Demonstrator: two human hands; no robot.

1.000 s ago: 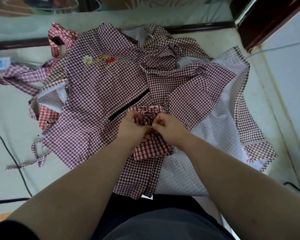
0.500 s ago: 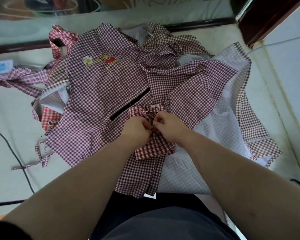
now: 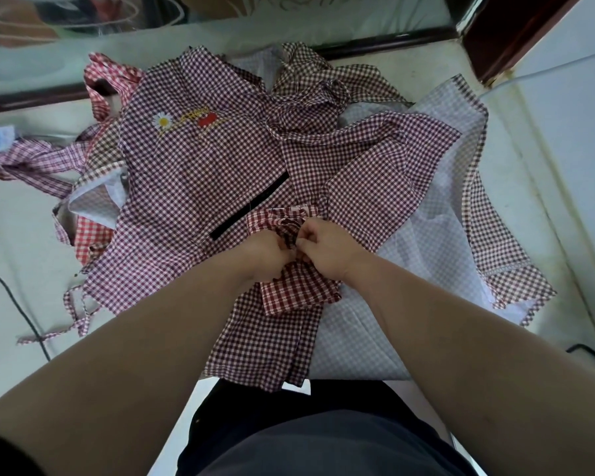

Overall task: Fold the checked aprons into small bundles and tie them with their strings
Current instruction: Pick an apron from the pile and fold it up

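On a pale surface (image 3: 18,242), dark trim (image 3: 385,46) behind, checked aprons (image 3: 200,173), left hand (image 3: 265,252) and right hand (image 3: 328,249) fingers (image 3: 305,240) pinching bundle (image 3: 299,291) strings (image 3: 290,229)

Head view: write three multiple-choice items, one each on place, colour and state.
1. Where does the folded bundle lie? A) on the spread checked apron B) on the bare floor C) in a box
2. What colour are the daisy petals? A) blue B) white C) green
3. What are the left hand and right hand doing? A) lying flat B) hanging idle C) pinching the bundle's string

1 A, checked cloth shows all round it; 2 B, white petals ring a yellow centre; 3 C, both hands' fingers curl on the string.
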